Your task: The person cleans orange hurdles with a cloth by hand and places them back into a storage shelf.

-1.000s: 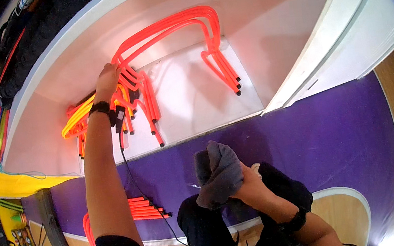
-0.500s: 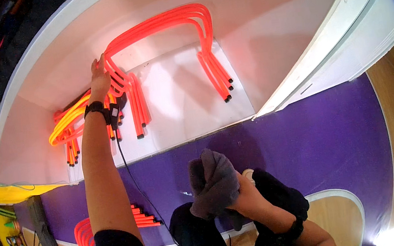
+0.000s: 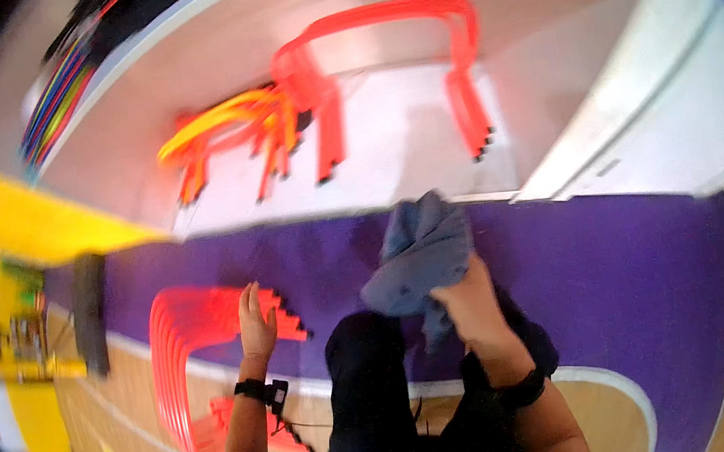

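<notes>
Cloth (image 3: 421,259) gripped in right hand (image 3: 472,298); left hand (image 3: 256,327) open flat over hurdles (image 3: 201,325).

Sports hall: court floor (image 3: 572,290), stacked training hurdles (image 3: 185,341)

The left hand (image 3: 256,322) has come down from the orange hurdles (image 3: 308,96) on the far shelf to the red hurdle stack (image 3: 185,341) on the floor. The right hand (image 3: 472,298) has carried the grey cloth (image 3: 421,255) slightly right.
</notes>
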The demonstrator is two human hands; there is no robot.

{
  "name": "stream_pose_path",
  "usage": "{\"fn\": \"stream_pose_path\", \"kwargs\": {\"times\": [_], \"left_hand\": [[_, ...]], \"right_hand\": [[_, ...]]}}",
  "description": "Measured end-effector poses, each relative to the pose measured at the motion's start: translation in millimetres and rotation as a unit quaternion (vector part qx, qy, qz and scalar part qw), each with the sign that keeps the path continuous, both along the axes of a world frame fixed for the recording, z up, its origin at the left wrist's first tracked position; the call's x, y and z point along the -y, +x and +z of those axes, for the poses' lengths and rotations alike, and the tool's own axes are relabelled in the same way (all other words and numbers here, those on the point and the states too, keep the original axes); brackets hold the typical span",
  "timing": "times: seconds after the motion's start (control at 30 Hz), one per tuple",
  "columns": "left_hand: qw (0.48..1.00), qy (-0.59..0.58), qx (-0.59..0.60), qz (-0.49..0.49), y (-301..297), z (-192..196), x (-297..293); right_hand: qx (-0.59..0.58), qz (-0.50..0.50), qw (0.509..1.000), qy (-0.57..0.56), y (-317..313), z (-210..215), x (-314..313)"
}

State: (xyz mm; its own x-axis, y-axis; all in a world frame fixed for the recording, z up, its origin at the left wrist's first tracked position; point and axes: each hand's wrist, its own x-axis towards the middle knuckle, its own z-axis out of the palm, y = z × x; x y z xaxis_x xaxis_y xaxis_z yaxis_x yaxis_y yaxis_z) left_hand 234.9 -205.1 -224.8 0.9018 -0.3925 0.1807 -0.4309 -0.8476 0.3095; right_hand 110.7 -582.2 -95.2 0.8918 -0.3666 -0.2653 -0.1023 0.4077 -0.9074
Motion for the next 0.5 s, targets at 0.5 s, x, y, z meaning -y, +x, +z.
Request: {"fn": "stream_pose_path", "kwargs": {"times": [0.5], "left_hand": [[0.863, 0.186, -0.005, 0.469, -186, 36, -278]], "right_hand": [[0.031, 0.020, 0.999, -0.005, -42, -30, -72]]}}
